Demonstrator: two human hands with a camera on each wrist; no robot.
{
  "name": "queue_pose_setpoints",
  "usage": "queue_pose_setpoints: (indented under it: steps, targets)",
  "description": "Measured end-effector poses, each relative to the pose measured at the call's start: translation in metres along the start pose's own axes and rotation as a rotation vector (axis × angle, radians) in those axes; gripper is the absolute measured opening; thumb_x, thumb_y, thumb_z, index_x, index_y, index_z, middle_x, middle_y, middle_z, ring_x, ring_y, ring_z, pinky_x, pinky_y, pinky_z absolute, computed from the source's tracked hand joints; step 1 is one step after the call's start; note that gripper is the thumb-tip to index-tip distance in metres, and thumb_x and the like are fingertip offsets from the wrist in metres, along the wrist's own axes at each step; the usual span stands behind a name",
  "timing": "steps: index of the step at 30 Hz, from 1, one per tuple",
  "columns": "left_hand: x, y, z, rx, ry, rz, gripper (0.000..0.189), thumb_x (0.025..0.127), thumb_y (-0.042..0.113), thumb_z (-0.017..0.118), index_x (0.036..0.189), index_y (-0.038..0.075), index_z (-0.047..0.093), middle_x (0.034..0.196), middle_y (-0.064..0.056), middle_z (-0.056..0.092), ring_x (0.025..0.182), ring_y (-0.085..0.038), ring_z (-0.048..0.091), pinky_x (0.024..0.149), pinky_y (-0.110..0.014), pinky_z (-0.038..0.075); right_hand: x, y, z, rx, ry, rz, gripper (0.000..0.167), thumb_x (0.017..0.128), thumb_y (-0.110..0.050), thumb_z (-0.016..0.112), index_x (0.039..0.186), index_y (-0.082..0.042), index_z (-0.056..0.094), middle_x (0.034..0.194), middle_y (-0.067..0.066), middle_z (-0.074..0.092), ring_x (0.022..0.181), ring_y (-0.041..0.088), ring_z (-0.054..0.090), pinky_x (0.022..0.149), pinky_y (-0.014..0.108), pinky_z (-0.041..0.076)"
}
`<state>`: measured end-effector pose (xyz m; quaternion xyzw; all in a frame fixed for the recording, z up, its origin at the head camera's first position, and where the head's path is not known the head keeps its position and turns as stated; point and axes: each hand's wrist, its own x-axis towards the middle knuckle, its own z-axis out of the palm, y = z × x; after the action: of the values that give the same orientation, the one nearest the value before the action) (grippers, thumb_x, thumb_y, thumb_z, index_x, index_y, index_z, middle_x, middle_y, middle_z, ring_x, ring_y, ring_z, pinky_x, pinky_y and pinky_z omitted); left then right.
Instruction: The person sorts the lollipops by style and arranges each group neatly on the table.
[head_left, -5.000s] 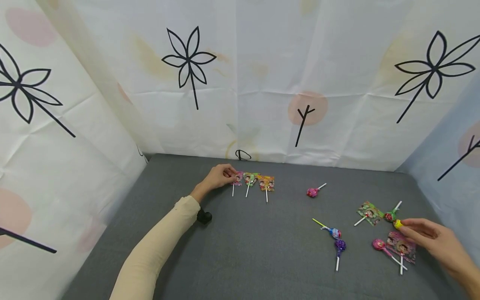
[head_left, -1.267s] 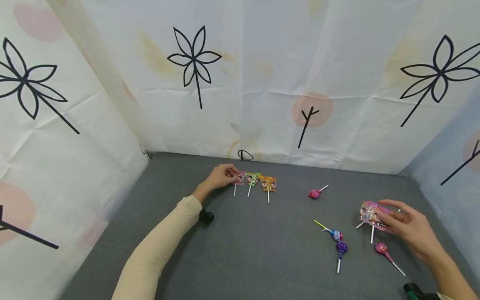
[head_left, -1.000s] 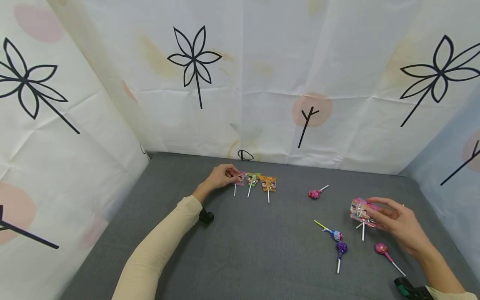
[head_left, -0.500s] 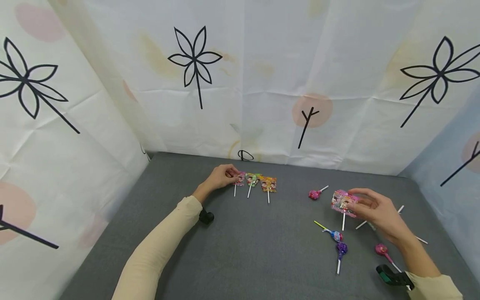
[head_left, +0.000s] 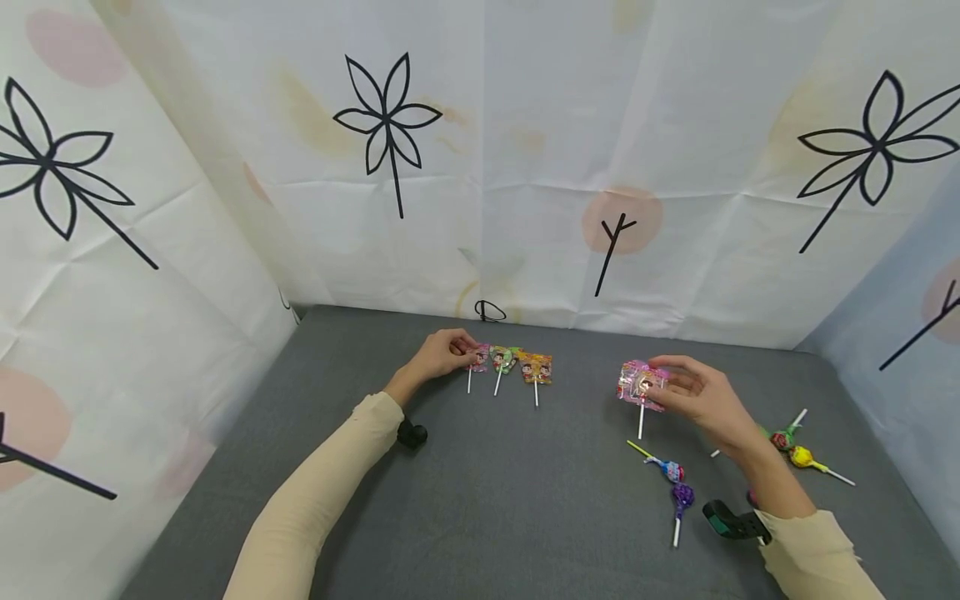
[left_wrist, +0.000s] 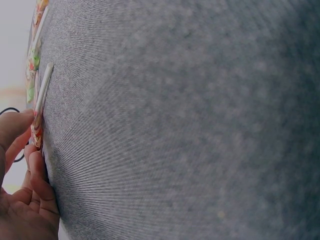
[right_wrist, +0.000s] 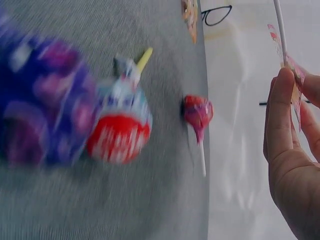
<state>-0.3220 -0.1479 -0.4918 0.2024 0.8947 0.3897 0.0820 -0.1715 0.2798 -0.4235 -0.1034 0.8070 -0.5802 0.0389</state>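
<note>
- Lollipop in flat pink wrapper (head_left: 632, 382) is hovering above the table (head_left: 487, 500), right of centre, stick pointing toward the near side; the right hand (head_left: 701, 398) is pinching it.
- The left hand (head_left: 439, 355) is pinching a second pink-wrapped lollipop (head_left: 482, 358) at the left end of a far row, a green-wrapped lollipop (head_left: 503, 359) and an orange-wrapped lollipop (head_left: 536, 367) lying to its right.
- A blue lollipop (head_left: 672, 472) and a purple lollipop (head_left: 682, 496) are lying nearer; a yellow lollipop (head_left: 802, 457) is lying farther right.
</note>
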Motion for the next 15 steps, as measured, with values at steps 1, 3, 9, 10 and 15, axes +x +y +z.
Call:
queue_pose_setpoints:
  steps: [1, 3, 9, 10, 15]
  targets:
    - [0.0, 0.0, 0.0, -0.002, 0.0, 0.0, 0.019, 0.095, 0.015, 0.075, 0.112, 0.006, 0.073, 0.099, -0.005, 0.067, 0.088, -0.02, 0.064, 0.079, -0.038, 0.052, 0.002, 0.0, 0.003, 0.014, -0.004, -0.002, 0.044, 0.098, -0.007, 0.07, 0.138, 0.002, 0.054, 0.126, 0.013, 0.062, 0.106, 0.012, 0.063, 0.08, 0.028, 0.053]
    - [0.0, 0.0, 0.0, -0.003, -0.001, 0.001, 0.019, 0.095, 0.015, 0.075, 0.112, 0.006, 0.073, 0.099, -0.004, 0.067, 0.089, -0.02, 0.064, 0.08, -0.038, 0.052, 0.007, -0.001, 0.008, 0.048, -0.016, -0.007, 0.044, 0.098, -0.006, 0.07, 0.137, 0.004, 0.054, 0.123, 0.016, 0.062, 0.104, 0.014, 0.064, 0.079, 0.029, 0.054]
    - [0.001, 0.0, 0.0, 0.005, 0.005, 0.0, 0.019, 0.094, 0.016, 0.076, 0.111, 0.007, 0.074, 0.096, -0.002, 0.067, 0.086, -0.018, 0.064, 0.079, -0.038, 0.051, 0.02, -0.001, 0.023, 0.092, -0.053, -0.02, 0.045, 0.097, -0.004, 0.07, 0.138, 0.006, 0.052, 0.122, 0.026, 0.06, 0.101, 0.016, 0.066, 0.079, 0.032, 0.055]
    - [0.001, 0.001, 0.0, 0.007, 0.006, -0.003, 0.019, 0.094, 0.016, 0.076, 0.111, 0.008, 0.074, 0.095, -0.002, 0.067, 0.085, -0.017, 0.064, 0.079, -0.037, 0.051, 0.022, -0.001, 0.026, 0.091, -0.057, -0.017, 0.046, 0.097, -0.005, 0.07, 0.138, 0.006, 0.052, 0.124, 0.027, 0.059, 0.103, 0.016, 0.065, 0.08, 0.033, 0.055]
    - [0.002, -0.001, 0.0, 0.013, 0.008, -0.002, 0.018, 0.094, 0.016, 0.076, 0.111, 0.008, 0.074, 0.094, -0.001, 0.067, 0.084, -0.017, 0.063, 0.078, -0.037, 0.051, 0.035, -0.001, 0.037, 0.099, -0.069, -0.003, 0.048, 0.096, -0.006, 0.073, 0.138, 0.005, 0.054, 0.127, 0.027, 0.058, 0.104, 0.017, 0.062, 0.08, 0.033, 0.055]
